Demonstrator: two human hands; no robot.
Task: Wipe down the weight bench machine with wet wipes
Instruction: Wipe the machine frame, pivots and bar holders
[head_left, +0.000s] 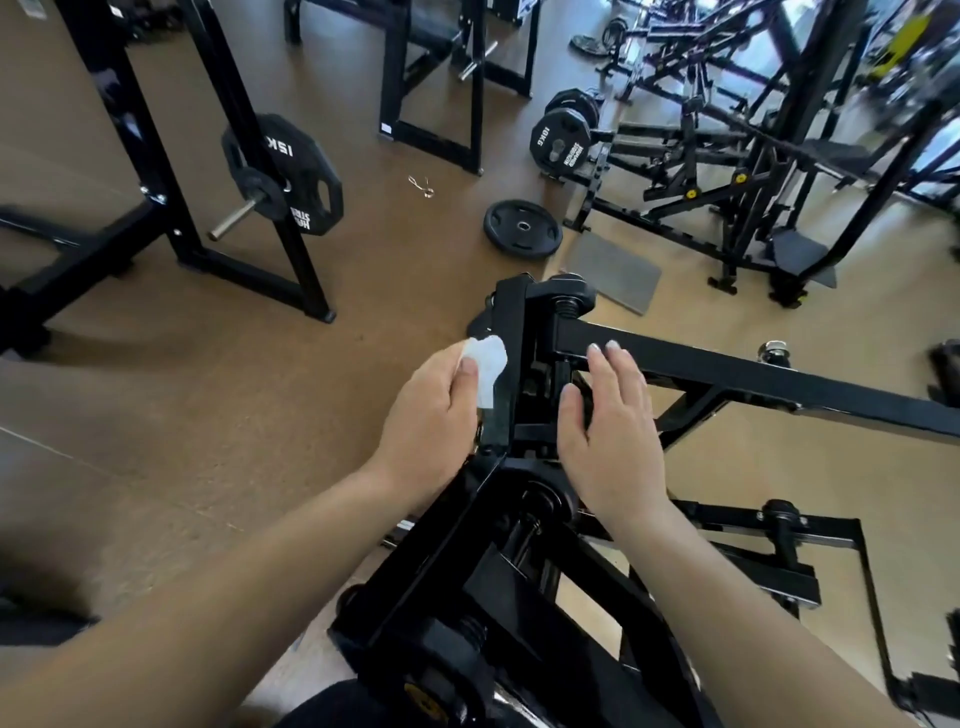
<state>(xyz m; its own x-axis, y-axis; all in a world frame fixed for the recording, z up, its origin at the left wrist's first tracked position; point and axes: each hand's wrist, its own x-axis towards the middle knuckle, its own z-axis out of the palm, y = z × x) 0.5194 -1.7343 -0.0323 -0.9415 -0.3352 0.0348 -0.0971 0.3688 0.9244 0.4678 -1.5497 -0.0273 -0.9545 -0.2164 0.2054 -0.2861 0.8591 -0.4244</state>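
A black steel weight machine frame (727, 371) fills the lower middle of the head view, with an upright post and a long bar running right. My left hand (431, 415) grips a white wet wipe (488, 364) and presses it against the left side of the upright post. My right hand (608, 431) lies with straight fingers on the frame just right of the post, where the long bar joins it.
A loose black weight plate (522, 228) lies on the brown floor ahead. A rack with a 15 kg plate (291, 171) stands at the left. More black machines and a 10 kg plate (558, 143) crowd the right back. A grey mat (613, 270) lies near the post.
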